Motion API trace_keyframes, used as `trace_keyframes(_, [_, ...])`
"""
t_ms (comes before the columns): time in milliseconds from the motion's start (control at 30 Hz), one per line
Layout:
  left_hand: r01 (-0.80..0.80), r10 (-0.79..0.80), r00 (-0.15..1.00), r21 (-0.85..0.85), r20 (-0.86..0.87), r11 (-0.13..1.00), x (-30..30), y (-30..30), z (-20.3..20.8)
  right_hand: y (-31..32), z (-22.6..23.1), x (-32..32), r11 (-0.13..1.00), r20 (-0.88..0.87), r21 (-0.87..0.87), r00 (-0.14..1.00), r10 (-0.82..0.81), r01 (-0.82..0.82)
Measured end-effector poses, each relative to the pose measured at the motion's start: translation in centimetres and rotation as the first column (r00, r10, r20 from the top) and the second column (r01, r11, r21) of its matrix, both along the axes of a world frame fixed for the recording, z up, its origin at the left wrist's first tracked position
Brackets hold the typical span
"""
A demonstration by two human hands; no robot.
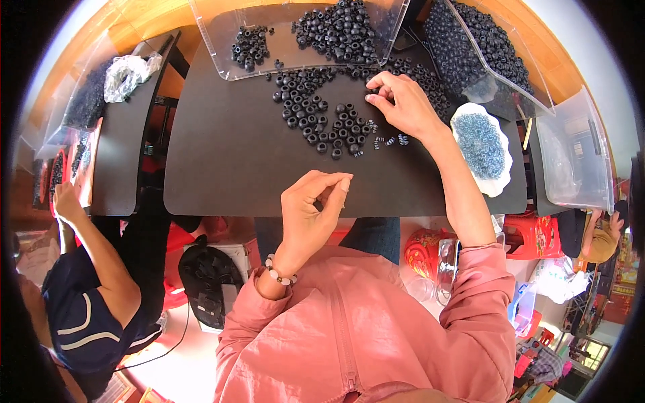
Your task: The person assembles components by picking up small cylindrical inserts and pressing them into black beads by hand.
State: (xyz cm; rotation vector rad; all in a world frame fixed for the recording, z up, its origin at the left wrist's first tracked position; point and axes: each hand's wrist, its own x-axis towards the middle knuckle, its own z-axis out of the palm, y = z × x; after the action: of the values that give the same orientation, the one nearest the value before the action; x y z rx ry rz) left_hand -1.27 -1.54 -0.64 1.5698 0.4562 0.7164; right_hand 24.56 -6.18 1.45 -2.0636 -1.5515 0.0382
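Note:
My left hand point(314, 209) hovers before the near edge of the table, thumb and forefinger pressed together. What the pinch holds, if anything, is too small to make out. At the far middle, my right hand point(406, 106) reaches down to loose black beads point(306, 101), its thumb and forefinger closing round what looks like one black bead. Beside it lie several tiny striped beads point(390, 142) in grey and white. A white scalloped dish point(497, 183) of small blue-grey clear beads point(480, 144) stands right of my right forearm.
A clear plastic tray point(225, 72) with black beads is at the back of the dark table point(215, 154). Another clear bin point(470, 50) full of black beads stands at back right, an upright clear container point(574, 154) beyond it. At left, a person point(101, 295) works at another table.

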Motion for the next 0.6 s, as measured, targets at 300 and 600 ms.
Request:
trace_keyframes(300, [-0.009,0.009,1.0,0.021,0.006,1.0,0.02,-0.02,-0.2,0.05,-0.01,0.13,0.994,-0.059,-0.017,0.993,-0.105,0.104])
trace_keyframes(600, [-0.012,0.012,1.0,0.008,0.024,1.0,-0.04,0.0,-0.25,-0.01,-0.48,-0.01,0.986,0.05,0.03,0.985,-0.166,0.164])
